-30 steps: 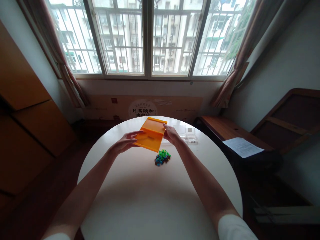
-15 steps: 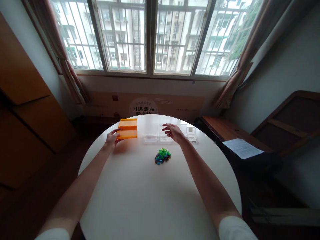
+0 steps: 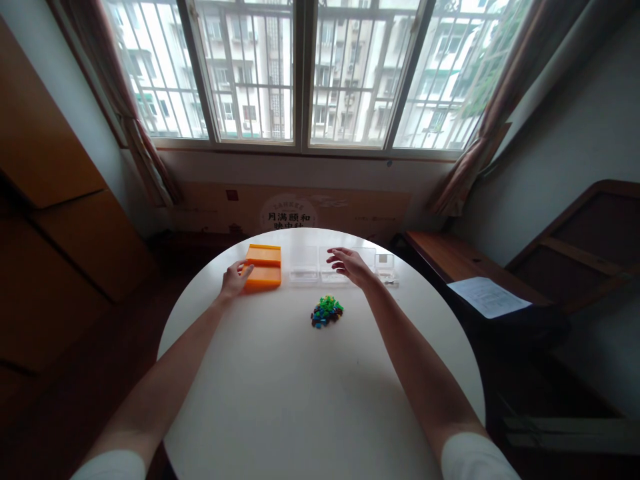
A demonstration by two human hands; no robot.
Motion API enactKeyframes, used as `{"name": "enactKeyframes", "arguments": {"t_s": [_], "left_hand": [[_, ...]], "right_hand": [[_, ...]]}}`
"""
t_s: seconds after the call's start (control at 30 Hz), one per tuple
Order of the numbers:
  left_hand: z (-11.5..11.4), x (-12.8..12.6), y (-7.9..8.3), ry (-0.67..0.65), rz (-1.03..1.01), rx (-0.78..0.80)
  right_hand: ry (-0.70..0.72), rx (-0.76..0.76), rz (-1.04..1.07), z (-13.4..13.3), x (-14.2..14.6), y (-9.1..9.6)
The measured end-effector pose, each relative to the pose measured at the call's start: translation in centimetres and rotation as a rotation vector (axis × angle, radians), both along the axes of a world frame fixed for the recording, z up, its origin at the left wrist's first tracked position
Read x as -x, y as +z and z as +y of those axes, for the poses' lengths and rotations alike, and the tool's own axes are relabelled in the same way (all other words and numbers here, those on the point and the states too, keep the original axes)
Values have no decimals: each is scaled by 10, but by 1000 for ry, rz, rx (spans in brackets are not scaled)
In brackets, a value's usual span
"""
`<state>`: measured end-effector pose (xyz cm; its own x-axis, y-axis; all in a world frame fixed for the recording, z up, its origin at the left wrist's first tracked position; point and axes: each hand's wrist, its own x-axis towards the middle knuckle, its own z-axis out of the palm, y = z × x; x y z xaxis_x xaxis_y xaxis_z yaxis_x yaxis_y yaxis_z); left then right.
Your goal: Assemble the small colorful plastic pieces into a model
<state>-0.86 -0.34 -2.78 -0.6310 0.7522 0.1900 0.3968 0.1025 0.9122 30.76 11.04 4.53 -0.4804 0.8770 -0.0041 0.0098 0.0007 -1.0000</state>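
Note:
An orange tray lies flat on the far left part of the round white table. My left hand rests against the tray's near left edge, fingers curled on it. My right hand hovers with fingers spread over a row of clear plastic boxes at the table's far side, holding nothing. A small heap of green, blue and dark little pieces lies on the table just below my right hand.
A small clear box with a grey label stands at the right end of the row. A wooden bench with a sheet of paper is to the right. Wooden cabinets stand at the left, a window behind the table.
The orange tray went from being held tilted in both hands over the table's middle to lying flat at the far left. My right hand let go and now hovers over the clear boxes.

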Motion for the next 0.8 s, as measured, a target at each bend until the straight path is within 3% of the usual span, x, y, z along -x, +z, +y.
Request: {"name": "enactKeyframes", "arguments": {"t_s": [0.27, 0.33, 0.4, 0.47, 0.6, 0.8], "left_hand": [[-2, -3, -2, 14, 457, 69], [-5, -12, 2, -38, 582, 40], [-7, -26, 5, -197, 659, 32], [-8, -42, 6, -343, 686, 40], [-7, -63, -1, -420, 641, 29], [5, -63, -5, -508, 502, -76]], "right_hand": [[-22, -99, -98, 4, -8, 3], [-32, -228, -217, 5, -6, 0], [-9, -436, -359, 4, -1, -8], [41, -665, -477, -1, 6, -17], [177, -941, -638, -17, 22, -35], [173, -1112, -834, -21, 39, -43]]}}
